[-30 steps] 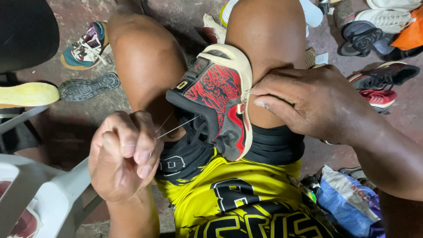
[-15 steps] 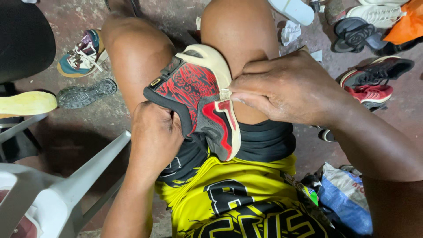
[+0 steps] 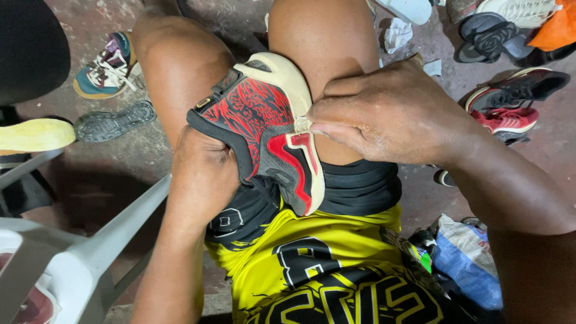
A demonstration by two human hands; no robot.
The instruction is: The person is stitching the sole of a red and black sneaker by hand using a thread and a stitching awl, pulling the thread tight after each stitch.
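1. Between the knees, a red and black sneaker (image 3: pixel 264 129) with a cream sole is held on its side against the thighs.
2. Its sole edge is pinched by the closed right hand (image 3: pixel 384 117).
3. The left hand (image 3: pixel 201 171) is pressed against the shoe's black collar; its grip cannot be told.
4. A blue plastic bag (image 3: pixel 465 267) lies at lower right, with a crumpled white scrap (image 3: pixel 397 34) on the floor above.

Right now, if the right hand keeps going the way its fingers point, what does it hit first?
The right hand points leftward, fingertips already pinched on the cream sole edge of the red-and-black sneaker. So the sneaker comes first; behind it, probably the left hand, though depth is unclear.
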